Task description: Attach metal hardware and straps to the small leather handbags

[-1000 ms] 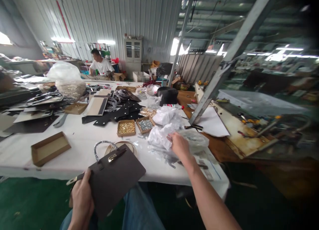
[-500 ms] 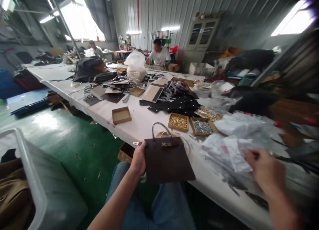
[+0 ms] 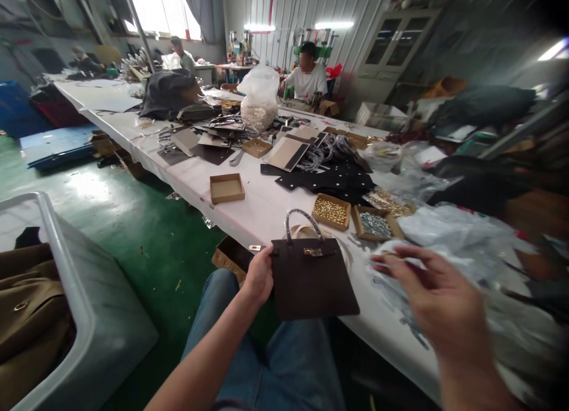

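Observation:
My left hand [image 3: 260, 273] is closed on the left edge of a dark brown handbag panel [image 3: 315, 286]. The panel has a wrapped, arched handle [image 3: 306, 214] on top and a gold-coloured clasp [image 3: 312, 252] near its upper edge. Beside my left fingers, a strap end with a metal plate [image 3: 255, 248] sticks out. To the right of the panel, my right hand [image 3: 438, 292] hovers over the plastic bags with its thumb and fingers drawn together in a pinch. Whatever lies between those fingertips is too small and blurred to name.
Cardboard trays of gold studs [image 3: 331, 210] and silver pieces [image 3: 374, 224] stand beyond the panel. Another tray [image 3: 227, 188] is at the left edge of the white table [image 3: 191, 188]. Clear plastic bags [image 3: 462, 227] lie right. A grey bin [image 3: 102, 316] stands left. A person [image 3: 307, 76] sits opposite.
My right hand has come away from the plastic bags on the right, moving left toward the handbag panel. My left hand keeps its hold. The whole view has shifted slightly.

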